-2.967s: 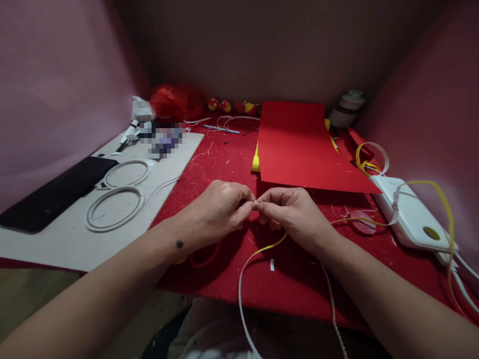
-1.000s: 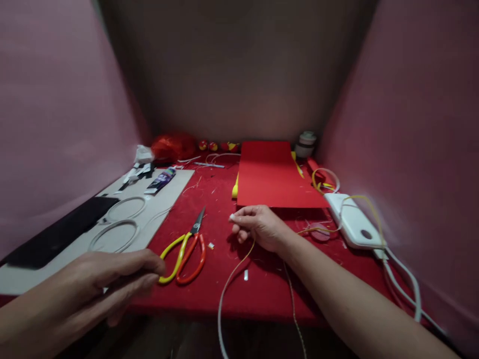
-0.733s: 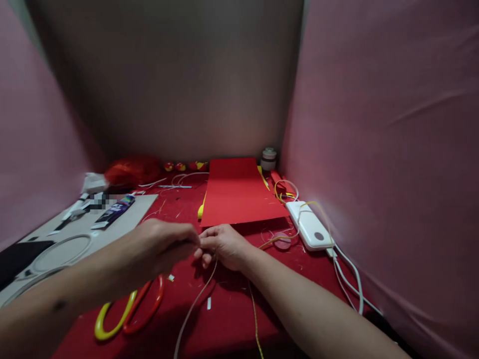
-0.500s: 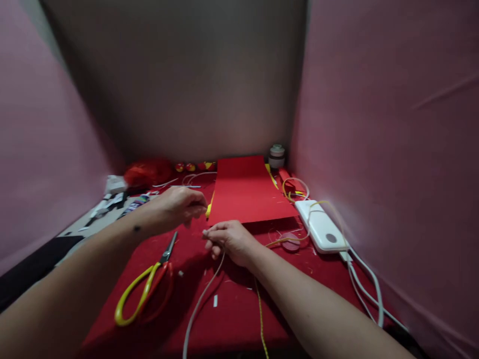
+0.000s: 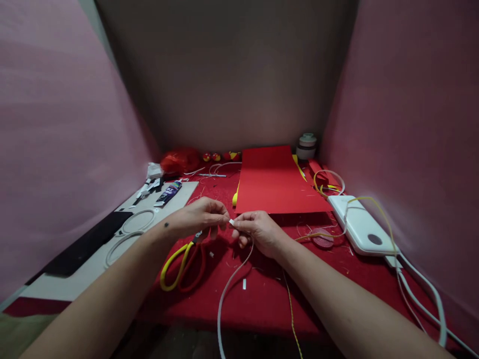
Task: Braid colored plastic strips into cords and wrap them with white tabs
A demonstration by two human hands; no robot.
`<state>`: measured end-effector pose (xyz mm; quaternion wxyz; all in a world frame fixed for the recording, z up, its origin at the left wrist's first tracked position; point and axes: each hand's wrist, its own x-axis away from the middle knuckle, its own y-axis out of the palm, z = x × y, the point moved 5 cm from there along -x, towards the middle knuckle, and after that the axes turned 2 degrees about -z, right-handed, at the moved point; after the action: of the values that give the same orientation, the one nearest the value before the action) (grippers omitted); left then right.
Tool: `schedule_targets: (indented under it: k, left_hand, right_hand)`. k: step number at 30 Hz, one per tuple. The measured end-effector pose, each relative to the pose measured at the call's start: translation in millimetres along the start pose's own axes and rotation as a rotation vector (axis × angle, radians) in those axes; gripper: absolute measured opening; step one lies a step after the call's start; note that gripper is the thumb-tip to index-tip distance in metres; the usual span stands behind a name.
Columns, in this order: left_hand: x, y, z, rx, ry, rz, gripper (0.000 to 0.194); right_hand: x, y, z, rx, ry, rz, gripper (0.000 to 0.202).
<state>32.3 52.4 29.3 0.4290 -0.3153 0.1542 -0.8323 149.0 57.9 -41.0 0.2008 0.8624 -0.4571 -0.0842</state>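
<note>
My right hand (image 5: pixel 258 229) is closed in a pinch on the end of a white cord (image 5: pixel 228 284), which curves down past the table's front edge. A small white piece (image 5: pixel 231 222) shows at its fingertips. My left hand (image 5: pixel 209 218) is closed, its fingertips beside that piece; what they hold, if anything, is too small to see. Scissors (image 5: pixel 175 269) with yellow and red handles lie below my left hand, their blades partly hidden. A yellow cord (image 5: pixel 291 309) hangs below my right wrist. Behind both hands lies a red sheet (image 5: pixel 280 184).
A white power bank (image 5: pixel 359 227) with cables lies at the right. On the left are a grey board (image 5: pixel 90 269), white rings (image 5: pixel 138 221), a glue tube (image 5: pixel 169 192) and a black piece (image 5: pixel 90 242). A red bag (image 5: pixel 179 160) and a jar (image 5: pixel 306 146) stand at the back.
The camera view has shifted, so the table items appear further right. My left hand has come down close to my right fingertips, where the white piece now shows.
</note>
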Motion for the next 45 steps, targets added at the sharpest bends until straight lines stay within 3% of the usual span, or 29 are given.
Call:
schedule_targets:
  k: [19,27,33,39,45]
  left_hand:
    - [3.2,9.4,-9.8,0.125,0.048,-0.026,0.027]
    - [-1.3,8.8,-16.2,0.162,0.051,0.024,0.02]
    - [-6.5,7.9,-25.3,0.277,0.064,0.129,0.011]
    - [-7.6,10.4,-25.1,0.357,0.07,0.139,0.007]
    - [-6.6,12.2,-24.0,0.348,0.066,0.133,0.008]
  right_hand:
    - [2.9,2.5,2.4,0.076,0.036,-0.029,0.021]
    - [2.6,2.0,2.3,0.056,0.034,-0.031,0.02]
    - [3.3,2.8,1.6,0.019,0.028,-0.027,0.016]
    - [4.3,3.2,0.0,0.017,0.027,-0.031,0.008]
    - [3.2,2.2,1.1,0.053,0.017,-0.014,0.015]
